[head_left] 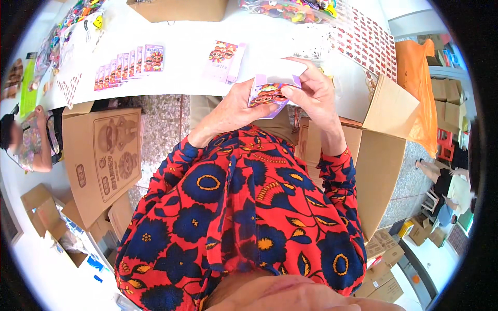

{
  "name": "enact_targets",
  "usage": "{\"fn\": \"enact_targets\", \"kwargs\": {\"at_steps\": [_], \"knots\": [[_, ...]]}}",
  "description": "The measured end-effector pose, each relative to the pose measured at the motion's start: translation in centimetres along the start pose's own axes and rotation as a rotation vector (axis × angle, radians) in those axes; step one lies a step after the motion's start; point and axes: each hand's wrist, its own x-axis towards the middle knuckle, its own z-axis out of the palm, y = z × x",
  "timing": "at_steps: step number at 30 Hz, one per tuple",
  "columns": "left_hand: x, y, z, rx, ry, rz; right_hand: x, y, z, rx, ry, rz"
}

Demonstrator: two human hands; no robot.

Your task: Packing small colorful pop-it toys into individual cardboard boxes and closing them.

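Note:
Near the table's front edge I hold a small purple cardboard box (264, 97) printed with cartoon figures. Its pale end flaps stand up at the top. My left hand (232, 110) is closed round its left side, thumb across the printed face. On the other side my right hand (317, 94) grips its edge and upper flaps, thumb on the front. What the box contains is hidden. Just beyond my left hand lie flat purple and white printed cartons (223, 61). Further left, several similar purple boxes (154, 58) lie in an overlapping row.
The white table (181, 83) bears sticker sheets (365, 39), a bag of colourful small pieces (290, 9) and a brown carton (176, 9). Large cardboard boxes stand at my left (106, 155) and right (381, 171). An orange plastic bag (417, 93) hangs at right. Other people are at both sides.

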Motion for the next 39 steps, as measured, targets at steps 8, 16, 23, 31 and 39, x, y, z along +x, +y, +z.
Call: {"fn": "enact_targets", "kwargs": {"at_steps": [8,16,23,31,39], "knots": [[-0.2,0.3,0.2,0.007,0.035,-0.047,0.2,0.3,0.1,-0.060,0.005,-0.049],[-0.2,-0.3,0.3,-0.029,0.002,-0.070,0.7,-1.9,-0.8,-0.163,-0.029,-0.015],[-0.6,0.5,0.7,-0.147,0.013,-0.128,0.1,-0.8,0.3,-0.733,0.027,-0.282],[-1.0,0.2,0.1,-0.186,-0.009,-0.148,0.1,-1.4,-0.2,-0.466,-0.039,-0.223],[-1.0,-0.1,0.0,0.062,-0.011,-0.055,0.3,-2.9,-0.8,-0.538,-0.165,-0.022]]}}
